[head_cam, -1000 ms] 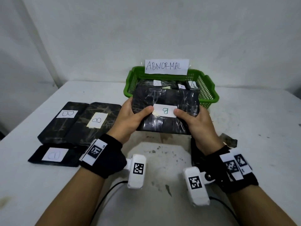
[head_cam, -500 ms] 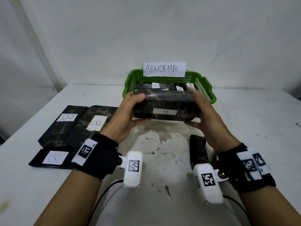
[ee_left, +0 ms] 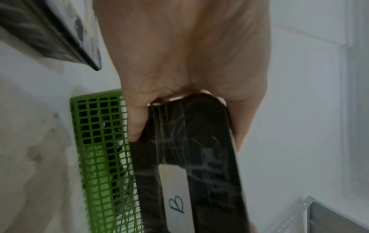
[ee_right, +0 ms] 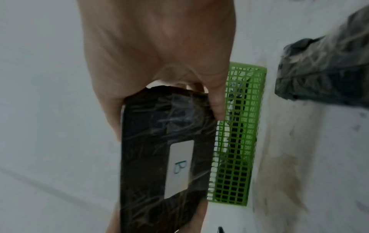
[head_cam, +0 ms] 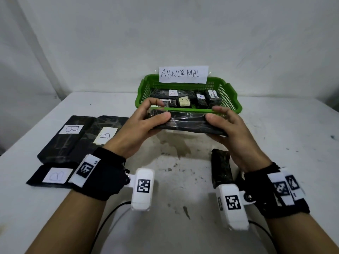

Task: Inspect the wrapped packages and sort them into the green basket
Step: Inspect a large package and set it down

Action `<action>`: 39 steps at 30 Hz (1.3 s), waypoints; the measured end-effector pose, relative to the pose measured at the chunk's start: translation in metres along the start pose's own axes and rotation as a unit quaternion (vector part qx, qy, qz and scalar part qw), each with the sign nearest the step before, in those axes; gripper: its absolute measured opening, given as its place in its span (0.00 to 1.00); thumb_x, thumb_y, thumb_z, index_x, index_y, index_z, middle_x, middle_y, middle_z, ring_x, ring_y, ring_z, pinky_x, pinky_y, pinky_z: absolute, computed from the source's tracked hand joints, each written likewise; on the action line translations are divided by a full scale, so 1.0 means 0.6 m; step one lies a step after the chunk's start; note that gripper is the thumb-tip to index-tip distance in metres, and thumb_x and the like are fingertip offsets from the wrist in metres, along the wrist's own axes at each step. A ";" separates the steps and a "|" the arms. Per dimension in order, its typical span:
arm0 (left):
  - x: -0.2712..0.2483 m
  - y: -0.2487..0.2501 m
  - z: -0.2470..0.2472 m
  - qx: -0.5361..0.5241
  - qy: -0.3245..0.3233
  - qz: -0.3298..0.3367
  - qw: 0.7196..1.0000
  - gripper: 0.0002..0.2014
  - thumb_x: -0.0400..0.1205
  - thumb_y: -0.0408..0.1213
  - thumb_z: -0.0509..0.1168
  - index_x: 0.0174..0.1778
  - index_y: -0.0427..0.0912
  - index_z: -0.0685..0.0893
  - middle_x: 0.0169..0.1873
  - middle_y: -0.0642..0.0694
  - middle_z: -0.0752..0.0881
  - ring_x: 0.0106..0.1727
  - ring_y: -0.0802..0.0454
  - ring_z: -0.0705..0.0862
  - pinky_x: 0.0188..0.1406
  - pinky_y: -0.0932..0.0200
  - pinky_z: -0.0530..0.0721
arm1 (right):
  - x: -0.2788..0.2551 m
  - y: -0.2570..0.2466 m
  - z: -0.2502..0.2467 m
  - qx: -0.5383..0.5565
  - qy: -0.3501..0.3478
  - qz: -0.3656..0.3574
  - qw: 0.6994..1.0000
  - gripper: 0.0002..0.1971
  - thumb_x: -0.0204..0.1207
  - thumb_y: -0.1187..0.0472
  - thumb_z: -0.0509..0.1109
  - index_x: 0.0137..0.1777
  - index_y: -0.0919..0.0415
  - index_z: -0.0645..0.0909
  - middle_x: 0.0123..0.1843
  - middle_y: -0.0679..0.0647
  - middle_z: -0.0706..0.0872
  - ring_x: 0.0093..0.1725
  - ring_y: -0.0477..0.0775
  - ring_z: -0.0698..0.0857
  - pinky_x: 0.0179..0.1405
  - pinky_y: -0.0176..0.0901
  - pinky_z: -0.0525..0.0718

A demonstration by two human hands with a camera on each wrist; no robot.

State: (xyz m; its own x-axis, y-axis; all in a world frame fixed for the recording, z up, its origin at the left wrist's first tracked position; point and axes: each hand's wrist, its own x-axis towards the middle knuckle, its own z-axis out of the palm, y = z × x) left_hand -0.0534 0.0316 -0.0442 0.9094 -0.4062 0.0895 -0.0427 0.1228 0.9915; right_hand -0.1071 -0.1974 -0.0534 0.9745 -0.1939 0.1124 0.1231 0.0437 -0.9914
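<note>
Held package (head_cam: pixel 187 123): black, wrapped in clear film, lying nearly flat and edge-on to the head camera; the left hand (head_cam: pixel 141 129) is gripping its left end with thumb on the near side and fingers curling over the far edge; the right hand (head_cam: pixel 233 132) is gripping its right end the same way; the hands are standing apart with the package spanning between them, hovering above the table (head_cam: pixel 284 153) just in front of the green basket (head_cam: pixel 236 105); the wrist views are showing a white label marked B (ee_left: pixel 176 200) on the face turned away from the person.

Green basket: sitting just beyond the fingers, carrying a paper sign (head_cam: pixel 183 74) reading ABNORMAL on its back rim; it is holding several black wrapped packages, two labels reading A (head_cam: pixel 173 92), a smaller one reading A, and a cream label apparently reading C (head_cam: pixel 184 101); how many packages are lying there, cannot tell.

Left of the left hand: three flat black packages lying on the table, each labelled B (head_cam: pixel 70 129); the two farther ones are touching side by side; the nearest one is partly hidden by the left wrist.

Below the right hand: one narrow dark package (head_cam: pixel 221 167) lying on the table, label not visible.
</note>
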 end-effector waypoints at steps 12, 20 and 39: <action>-0.003 -0.013 0.021 -0.137 0.082 -0.014 0.987 0.40 0.68 0.30 0.74 0.78 0.48 0.69 0.61 0.44 0.88 0.53 0.48 0.91 0.45 0.51 0.92 | -0.004 0.004 0.003 0.016 -0.011 0.017 1.000 0.43 0.69 0.52 0.83 0.83 0.47 0.68 0.73 0.48 0.86 0.66 0.52 0.89 0.64 0.53 0.87; 0.002 -0.024 0.023 -0.013 0.123 -0.011 0.992 0.33 0.75 0.32 0.76 0.76 0.46 0.71 0.59 0.45 0.88 0.52 0.52 0.91 0.45 0.56 0.90 | 0.003 0.012 0.013 0.078 0.026 0.045 0.996 0.23 0.75 0.61 0.79 0.70 0.55 0.80 0.61 0.56 0.93 0.53 0.55 0.94 0.46 0.46 0.91; -0.017 0.020 0.034 0.002 0.083 0.007 0.997 0.30 0.74 0.67 0.59 0.66 0.53 0.82 0.58 0.50 0.90 0.59 0.46 0.90 0.55 0.50 0.90 | -0.006 -0.023 -0.023 -0.149 -0.050 -0.090 0.983 0.34 0.67 0.45 0.80 0.73 0.41 0.73 0.64 0.35 0.88 0.66 0.40 0.86 0.74 0.61 0.81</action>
State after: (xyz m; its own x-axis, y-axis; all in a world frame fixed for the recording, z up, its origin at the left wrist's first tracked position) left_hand -0.0715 0.0187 -0.0312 0.9645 -0.2492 0.0874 -0.0579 0.1233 0.9907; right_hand -0.1147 -0.2108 -0.0408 0.9574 -0.0737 0.2791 0.2495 -0.2749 -0.9285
